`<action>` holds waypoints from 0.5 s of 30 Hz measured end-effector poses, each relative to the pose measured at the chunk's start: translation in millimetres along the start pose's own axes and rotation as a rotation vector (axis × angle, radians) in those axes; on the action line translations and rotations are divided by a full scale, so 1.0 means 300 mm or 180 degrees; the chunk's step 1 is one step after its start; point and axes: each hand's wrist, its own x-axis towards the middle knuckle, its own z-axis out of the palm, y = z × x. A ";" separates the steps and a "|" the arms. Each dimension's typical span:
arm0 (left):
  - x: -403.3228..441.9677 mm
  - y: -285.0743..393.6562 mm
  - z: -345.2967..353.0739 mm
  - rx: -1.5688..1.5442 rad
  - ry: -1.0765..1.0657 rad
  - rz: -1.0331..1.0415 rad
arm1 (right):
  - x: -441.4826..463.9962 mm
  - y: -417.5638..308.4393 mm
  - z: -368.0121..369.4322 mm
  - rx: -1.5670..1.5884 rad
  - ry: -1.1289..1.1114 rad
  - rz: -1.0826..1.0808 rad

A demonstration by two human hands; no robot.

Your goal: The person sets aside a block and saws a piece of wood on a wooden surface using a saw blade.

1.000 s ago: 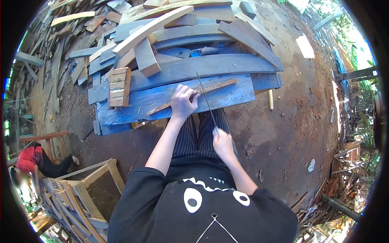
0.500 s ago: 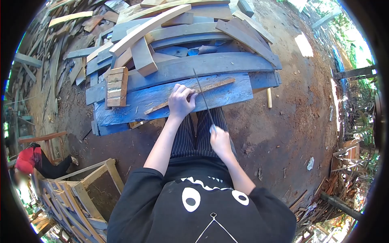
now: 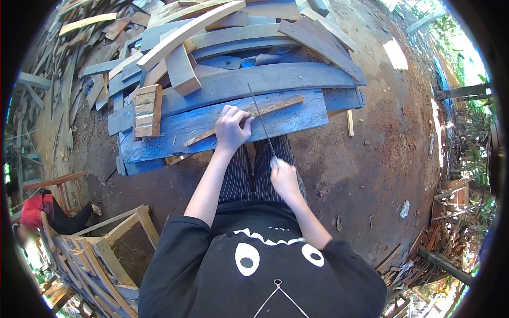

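Observation:
A narrow wooden strip (image 3: 286, 104) with a rough, brownish surface lies aslant on a broad bluish plank (image 3: 175, 124). My left hand (image 3: 232, 127) presses on the strip near its middle, with fingers curled over it. My right hand (image 3: 284, 177) is closed around the handle of a hand saw (image 3: 261, 115), close to my thighs. Its long thin blade, seen almost edge-on, points away from me and crosses the strip just right of my left hand. Teeth cannot be made out at this angle.
A short stacked wood block (image 3: 148, 111) stands on the plank's left end. Beyond lie piled boards (image 3: 244, 40) and a loose beam (image 3: 191, 34). At lower left, a person in red (image 3: 37, 209) bends beside a wooden frame (image 3: 124, 241). Scrap wood (image 3: 450, 270) lies at lower right.
The whole view has shifted slightly, so the bench and hands sit a little higher and further left. Both hands keep their grip; the saw stays across the strip. The person in red has shifted slightly.

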 end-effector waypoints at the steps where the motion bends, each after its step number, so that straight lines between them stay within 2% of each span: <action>1: 0.002 -0.001 -0.001 -0.0002 0.0009 -0.0015 | -0.054 0.012 -0.028 -0.0054 -0.0183 0.0263; 5: -0.004 -0.007 0.000 -0.0049 -0.0010 0.0028 | -0.086 0.009 -0.081 -0.0002 -0.0126 0.0173; 11: 0.001 -0.013 0.008 0.0005 0.0051 0.0082 | 0.171 -0.067 0.013 -0.0107 -0.0161 -0.0082; 15: 0.001 -0.002 0.007 0.0054 0.0076 0.0023 | 0.106 -0.022 0.024 -0.0069 -0.0085 -0.0049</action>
